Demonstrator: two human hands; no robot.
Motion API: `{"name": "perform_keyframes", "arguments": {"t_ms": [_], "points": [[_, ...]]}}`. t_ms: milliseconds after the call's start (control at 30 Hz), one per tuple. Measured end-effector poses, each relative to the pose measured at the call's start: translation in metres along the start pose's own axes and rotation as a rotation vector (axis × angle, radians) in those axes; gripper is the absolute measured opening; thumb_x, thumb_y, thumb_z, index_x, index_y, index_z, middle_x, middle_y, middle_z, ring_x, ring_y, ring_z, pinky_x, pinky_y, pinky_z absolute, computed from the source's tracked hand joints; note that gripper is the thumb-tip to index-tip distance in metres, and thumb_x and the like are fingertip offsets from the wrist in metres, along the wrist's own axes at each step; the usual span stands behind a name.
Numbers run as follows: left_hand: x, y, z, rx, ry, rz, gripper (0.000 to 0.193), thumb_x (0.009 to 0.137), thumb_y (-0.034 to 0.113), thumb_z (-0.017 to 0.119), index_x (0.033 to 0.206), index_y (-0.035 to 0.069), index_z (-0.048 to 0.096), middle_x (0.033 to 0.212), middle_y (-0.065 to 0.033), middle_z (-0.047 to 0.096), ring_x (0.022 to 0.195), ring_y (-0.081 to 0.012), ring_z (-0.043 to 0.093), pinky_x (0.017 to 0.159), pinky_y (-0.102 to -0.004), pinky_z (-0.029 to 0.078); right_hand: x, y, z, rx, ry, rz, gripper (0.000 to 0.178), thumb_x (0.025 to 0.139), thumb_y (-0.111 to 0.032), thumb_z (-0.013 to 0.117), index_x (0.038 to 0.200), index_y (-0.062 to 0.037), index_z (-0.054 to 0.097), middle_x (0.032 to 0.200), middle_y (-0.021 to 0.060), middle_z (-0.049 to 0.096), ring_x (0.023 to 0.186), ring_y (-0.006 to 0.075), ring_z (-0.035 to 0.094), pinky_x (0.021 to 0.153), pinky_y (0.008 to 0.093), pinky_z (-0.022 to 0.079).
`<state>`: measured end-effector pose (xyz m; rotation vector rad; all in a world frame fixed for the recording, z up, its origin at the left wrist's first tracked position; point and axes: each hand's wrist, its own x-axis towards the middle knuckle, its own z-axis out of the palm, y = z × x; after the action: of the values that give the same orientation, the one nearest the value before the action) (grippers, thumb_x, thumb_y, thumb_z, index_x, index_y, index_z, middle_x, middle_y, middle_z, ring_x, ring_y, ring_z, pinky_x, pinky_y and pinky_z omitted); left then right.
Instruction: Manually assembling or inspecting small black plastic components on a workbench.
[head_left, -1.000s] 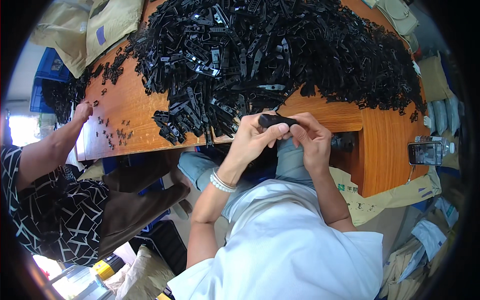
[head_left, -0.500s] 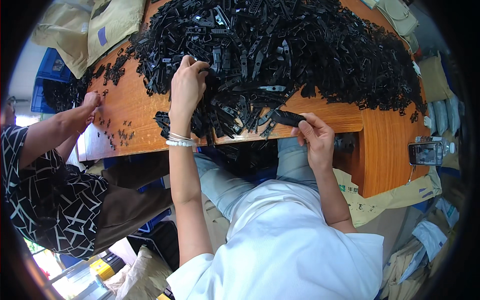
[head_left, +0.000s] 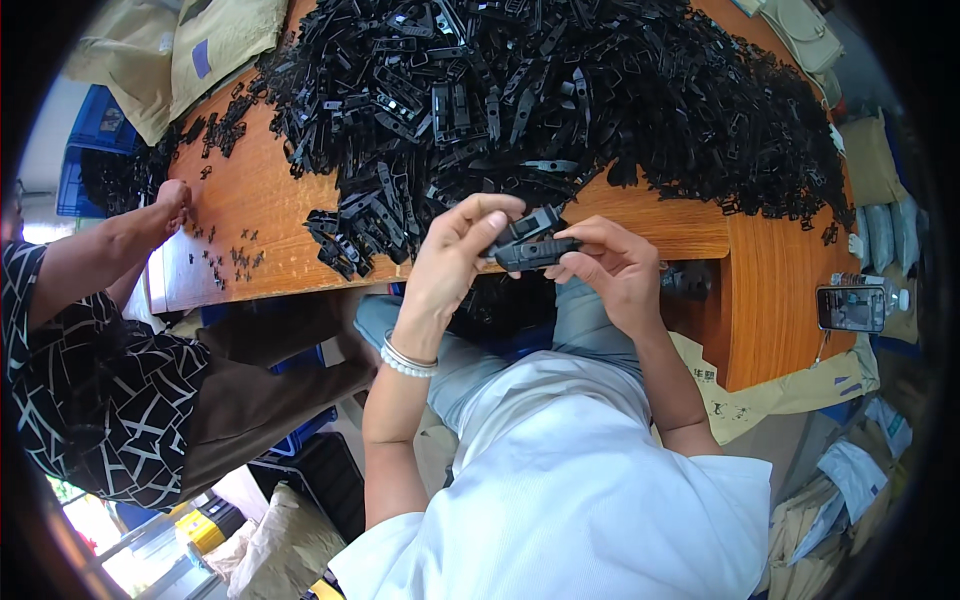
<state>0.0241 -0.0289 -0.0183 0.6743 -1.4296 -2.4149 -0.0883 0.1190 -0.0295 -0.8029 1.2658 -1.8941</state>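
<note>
My left hand [head_left: 448,258], with a white beaded bracelet and bangles at its wrist, pinches a flat black plastic piece with a rectangular slot [head_left: 534,222]. In the fingers of my right hand [head_left: 618,280] is an elongated black ribbed plastic piece [head_left: 536,254]. The two pieces lie side by side, close together, over the table's front edge; whether they are joined I cannot tell. Just beyond my hands spreads a large heap of black plastic parts [head_left: 470,100], many of them long and slotted. A smaller cluster of these parts [head_left: 375,225] reaches the edge left of my hands.
The wooden table [head_left: 660,225] has an open recess below its front right. A co-worker's hand [head_left: 174,205] is at the left, near small scattered black pieces [head_left: 240,258]. A phone [head_left: 850,308] stands at the right. Beyond the co-worker is a blue crate [head_left: 100,135].
My left hand has come from the heap back toward me with a slotted black piece. My right hand has shifted slightly left, bringing its ribbed piece beside the other.
</note>
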Motion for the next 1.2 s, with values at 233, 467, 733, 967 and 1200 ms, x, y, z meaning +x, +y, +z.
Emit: {"name": "perform_keyframes", "arguments": {"t_ms": [233,467,733,967,1200], "points": [[-0.026,0.006,0.011,0.508,-0.083,0.141,0.038,0.08,0.005,0.059,0.115,-0.005,0.049,0.088,-0.0091,0.062,0.075,-0.0141,0.059,0.067,-0.0241,0.047,-0.005,-0.003,0.004,-0.491,0.018,-0.148,0.02,0.076,0.001,0.061,0.095,0.0051,0.059,0.086,0.0103,0.057,0.074,0.0141,0.061,0.063,0.0213,0.05],[-0.04,-0.001,0.009,0.832,-0.049,0.297,0.041,0.074,-0.003,0.061,0.113,-0.006,0.05,0.076,-0.0103,0.062,0.061,-0.0113,0.06,0.056,-0.0224,0.049,0.003,-0.007,0.006,-0.507,-0.117,-0.228,0.027,0.077,-0.015,0.063,0.098,0.0007,0.059,0.095,0.0102,0.054,0.086,0.0196,0.055,0.07,0.0259,0.047],[-0.049,-0.011,0.011,0.738,-0.054,0.333,0.038,0.074,0.0,0.062,0.11,-0.002,0.053,0.087,-0.0158,0.06,0.065,-0.022,0.059,0.056,-0.026,0.049,-0.006,-0.003,0.005,-0.639,-0.152,-0.18,0.026,0.079,-0.017,0.061,0.098,0.0008,0.059,0.086,0.0102,0.055,0.078,0.0204,0.055,0.066,0.0265,0.044],[-0.054,-0.024,-0.003,0.728,-0.155,0.342,0.038,0.076,0.01,0.064,0.111,-0.003,0.053,0.077,-0.0092,0.064,0.069,-0.0137,0.063,0.065,-0.0264,0.049,-0.008,0.0,-0.002,-0.278,-0.257,0.063,0.021,0.076,0.0,0.06,0.097,0.0011,0.06,0.083,0.0076,0.054,0.068,0.0138,0.054,0.057,0.0227,0.043],[-0.015,0.007,-0.138,0.875,0.754,0.478,0.013,0.081,0.011,0.059,0.085,0.0,0.064,0.067,-0.0042,0.061,0.058,-0.0085,0.057,0.047,-0.019,0.042,-0.026,0.015,-0.008,-0.585,-0.375,0.233,0.018,0.078,0.004,0.055,0.095,0.0018,0.062,0.083,0.0075,0.057,0.065,0.0107,0.056,0.056,0.0201,0.047]]}}
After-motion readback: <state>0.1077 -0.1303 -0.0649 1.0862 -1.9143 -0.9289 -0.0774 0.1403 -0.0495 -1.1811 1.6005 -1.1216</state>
